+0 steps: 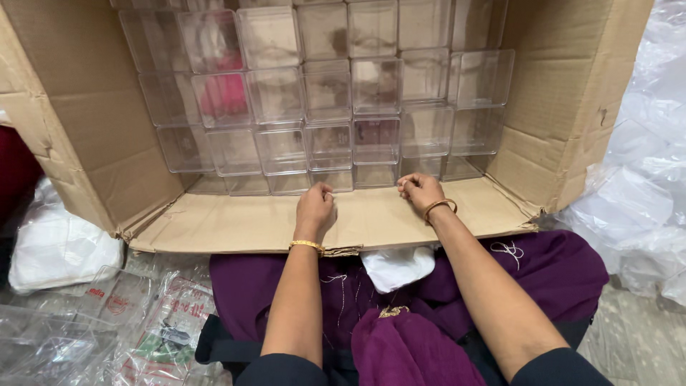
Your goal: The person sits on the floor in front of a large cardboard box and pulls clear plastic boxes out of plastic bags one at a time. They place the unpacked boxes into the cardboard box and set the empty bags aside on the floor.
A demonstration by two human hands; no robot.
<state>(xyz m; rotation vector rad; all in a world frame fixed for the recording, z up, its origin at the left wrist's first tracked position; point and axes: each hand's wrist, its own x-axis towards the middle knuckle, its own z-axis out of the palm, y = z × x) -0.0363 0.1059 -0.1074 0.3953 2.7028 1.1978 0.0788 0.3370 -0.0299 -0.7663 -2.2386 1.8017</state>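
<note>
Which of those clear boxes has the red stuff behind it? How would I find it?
Start at the big cardboard carton lying open on its side, with clear plastic boxes stacked inside. Go to the stack's upper left, second row down. That box shows a red patch through its walls; most others look plain and colourless.

Clear square plastic boxes (pixel 329 107) — empty, see-through, all alike — stand stacked in neat rows inside a large brown cardboard carton (pixel 107 143) lying on its side, its lower flap (pixel 236 221) folded flat toward the person.
</note>
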